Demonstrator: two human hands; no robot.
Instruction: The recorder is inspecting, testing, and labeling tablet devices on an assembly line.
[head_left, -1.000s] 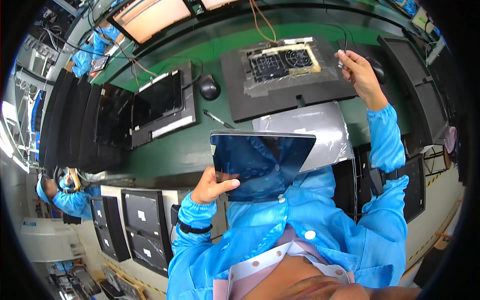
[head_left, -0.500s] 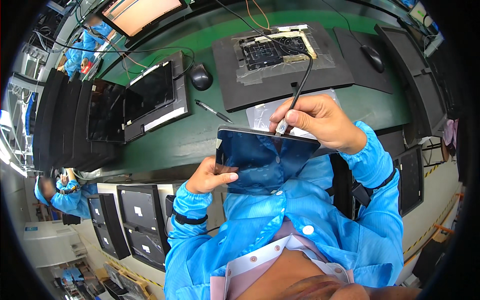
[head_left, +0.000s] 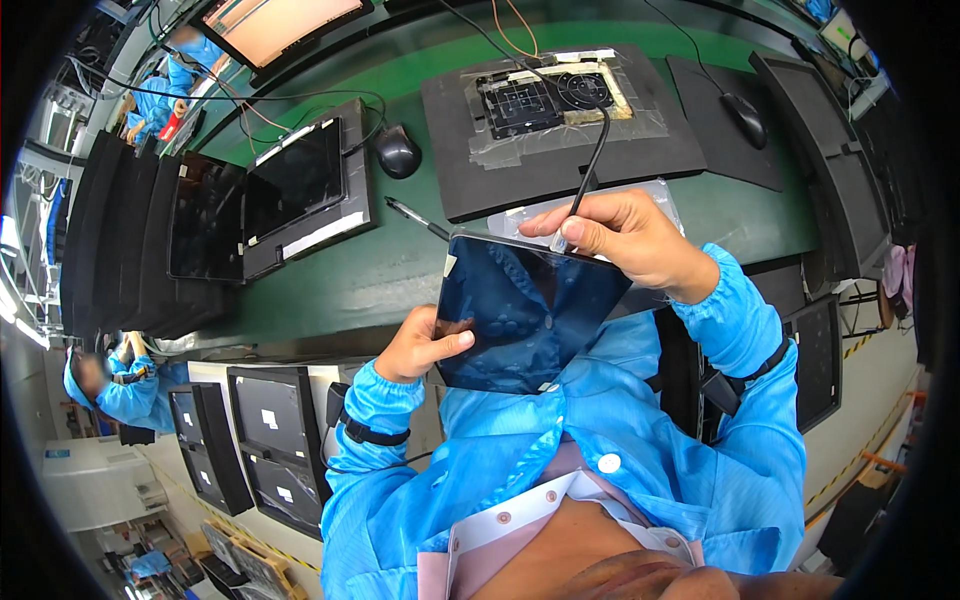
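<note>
My left hand (head_left: pixel 422 347) grips the left edge of a tablet (head_left: pixel 520 310), its thumb on the dark glossy screen. The tablet is tilted in front of my chest, with a small pale sticker near its upper left corner. In the fingers of my right hand (head_left: pixel 640 240) is the plug end of a black cable (head_left: pixel 592 165). That plug sits at the tablet's upper edge; whether it is fully inserted I cannot tell. Behind my right hand lies a clear plastic sheet (head_left: pixel 655 200) on the green table (head_left: pixel 330 290).
A black foam board (head_left: pixel 455 150) with a taped fixture lies ahead. Leftward are a pen (head_left: pixel 415 217), a mouse (head_left: pixel 398 152) and a tablet on a board (head_left: pixel 295 185), beside stacked black trays (head_left: pixel 110 240). A second mouse (head_left: pixel 745 120) rests at right. Co-workers in blue (head_left: pixel 140 395) are at left.
The tablet has tipped so that more of its screen faces up and its upper edge shows less. My right hand, with the cable plug, has shifted slightly left and stays at that edge.
</note>
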